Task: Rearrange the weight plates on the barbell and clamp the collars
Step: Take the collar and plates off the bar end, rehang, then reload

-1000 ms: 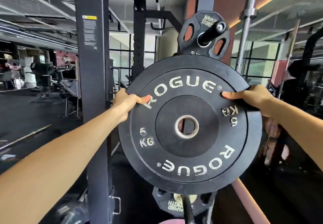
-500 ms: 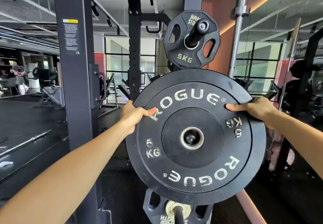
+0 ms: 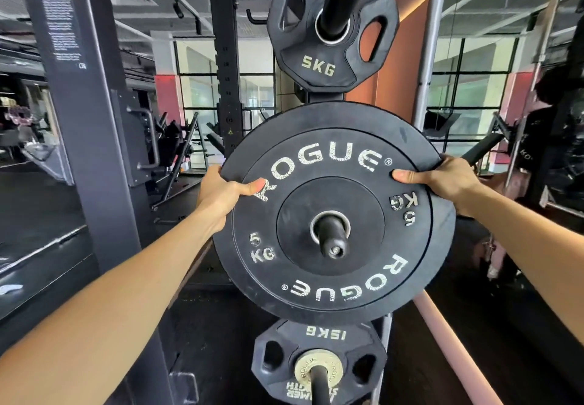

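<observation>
A black 5 kg Rogue bumper plate [image 3: 331, 281] fills the middle of the view. Its centre hole sits over a black storage peg [image 3: 331, 240] whose tip pokes out toward me. My left hand [image 3: 224, 196] grips the plate's left rim, thumb on its face. On the upper right rim my right hand [image 3: 442, 180] holds it the same way. Above it a black 5 kg grip plate [image 3: 319, 66] hangs on another peg. Below it a 15 kg grip plate [image 3: 316, 341] sits on a lower peg. No collar is in view.
A dark rack upright [image 3: 85, 120] stands close on the left. A steel bar [image 3: 426, 56] stands upright behind the plate on the right. A pink bar [image 3: 452, 351] slants across the lower right. Gym machines and windows lie beyond.
The plate went from held in front of the rack, hole empty, to slid onto the middle peg, which now sticks through the hole. Both hands kept their grip.
</observation>
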